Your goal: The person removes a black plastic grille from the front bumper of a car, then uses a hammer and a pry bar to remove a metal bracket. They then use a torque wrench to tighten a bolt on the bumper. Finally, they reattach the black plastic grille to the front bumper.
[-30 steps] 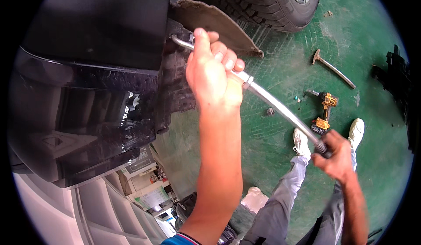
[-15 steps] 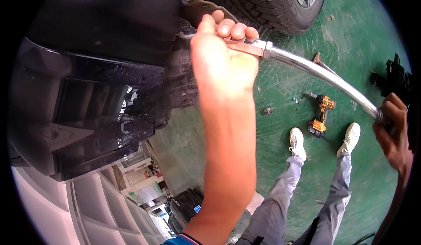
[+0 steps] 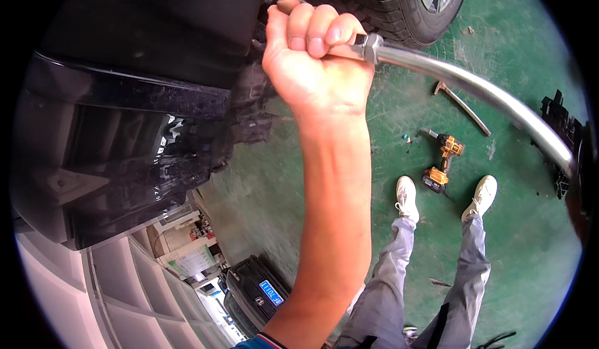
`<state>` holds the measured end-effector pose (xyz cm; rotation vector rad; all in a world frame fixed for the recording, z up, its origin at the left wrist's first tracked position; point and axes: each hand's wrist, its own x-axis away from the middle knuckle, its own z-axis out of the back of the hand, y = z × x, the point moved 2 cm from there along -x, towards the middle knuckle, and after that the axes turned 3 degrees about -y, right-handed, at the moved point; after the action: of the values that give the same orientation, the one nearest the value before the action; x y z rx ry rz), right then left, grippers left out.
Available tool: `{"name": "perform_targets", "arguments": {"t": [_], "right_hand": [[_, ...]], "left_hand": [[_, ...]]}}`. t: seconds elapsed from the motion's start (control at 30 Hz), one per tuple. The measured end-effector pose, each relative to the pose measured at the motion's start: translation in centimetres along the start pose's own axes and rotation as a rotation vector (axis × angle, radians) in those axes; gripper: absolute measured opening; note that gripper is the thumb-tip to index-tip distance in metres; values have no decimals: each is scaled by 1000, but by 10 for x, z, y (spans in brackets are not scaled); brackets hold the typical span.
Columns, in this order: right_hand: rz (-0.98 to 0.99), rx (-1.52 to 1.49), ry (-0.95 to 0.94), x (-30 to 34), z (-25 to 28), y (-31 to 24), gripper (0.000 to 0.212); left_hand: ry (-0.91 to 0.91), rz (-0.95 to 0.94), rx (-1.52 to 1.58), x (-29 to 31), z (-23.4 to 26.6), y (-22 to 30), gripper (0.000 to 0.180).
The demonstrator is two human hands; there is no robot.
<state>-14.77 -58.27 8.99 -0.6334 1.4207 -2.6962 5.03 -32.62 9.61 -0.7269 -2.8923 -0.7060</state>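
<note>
My left hand [image 3: 321, 62] is closed round one end of a long shiny metal rod [image 3: 474, 90], palm up toward me, beside the dark vehicle body. Just past my palm, a hex nut [image 3: 372, 48] sits on the rod. The rod's tip beyond my fingers is hidden by the hand. From the nut the rod runs down to the right rim, looking bent by the lens. There its other end meets my right hand [image 3: 578, 215], which is dark and mostly cut off.
A glossy dark bumper [image 3: 125, 143] fills the left side, and a tyre [image 3: 374, 5] stands at the top. On the green floor lie a hammer [image 3: 463, 107], a yellow-black cordless impact wrench [image 3: 444, 162] and a black plastic part [image 3: 554, 115]. Another car [image 3: 256, 286] is parked behind.
My left fingers have curled further over the rod, and the hand sits slightly higher. My right hand, plainly wrapped round the rod's end before, has slipped mostly past the right rim. The view has shifted slightly.
</note>
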Motion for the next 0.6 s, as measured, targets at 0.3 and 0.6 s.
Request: {"name": "perform_targets", "arguments": {"t": [0.3,0.6], "right_hand": [[-198,-290,-74,26,-32,2,11],[-209,-117,-65,-21,-10,-45,19]], "left_hand": [[-154,51,-48,1,11,6,31],[-184,40,-5,-8,11,1,30]]}}
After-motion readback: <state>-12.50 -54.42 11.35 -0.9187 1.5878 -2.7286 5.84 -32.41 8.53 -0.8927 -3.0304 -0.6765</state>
